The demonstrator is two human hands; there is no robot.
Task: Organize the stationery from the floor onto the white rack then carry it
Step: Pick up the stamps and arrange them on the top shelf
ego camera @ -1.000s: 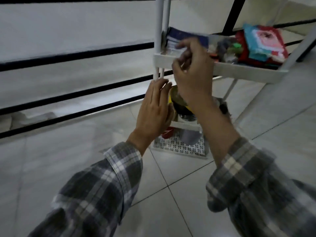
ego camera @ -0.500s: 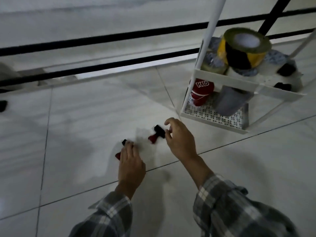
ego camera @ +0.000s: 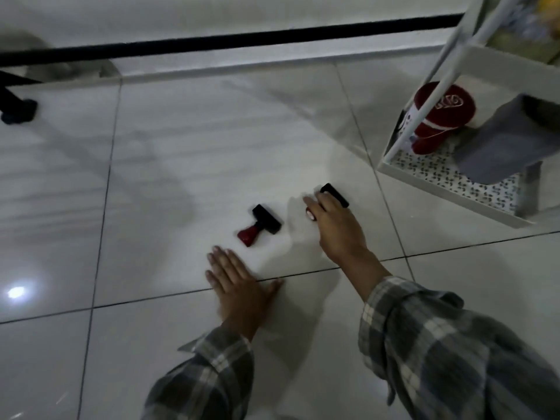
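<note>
Two rubber stamps with red handles and black bases lie on the white tiled floor. The left stamp (ego camera: 259,226) lies free, just beyond the fingertips of my left hand (ego camera: 239,281), which rests flat and open on the tile. My right hand (ego camera: 336,227) covers the right stamp (ego camera: 335,194) with its fingers curled around the handle; the black base sticks out past the fingers. The white rack (ego camera: 439,189) stands at the right, a short reach from the right hand.
The rack's bottom shelf holds a red can (ego camera: 436,116) and a grey object (ego camera: 500,147); a white post (ego camera: 436,86) rises to an upper shelf. A black railing bar (ego camera: 230,43) runs along the far edge. A black foot (ego camera: 18,110) sits at the far left.
My view dropped from the rack's top shelf to the floor. My right hand came down onto the right stamp. My left hand slid back off the left stamp and lies flat.
</note>
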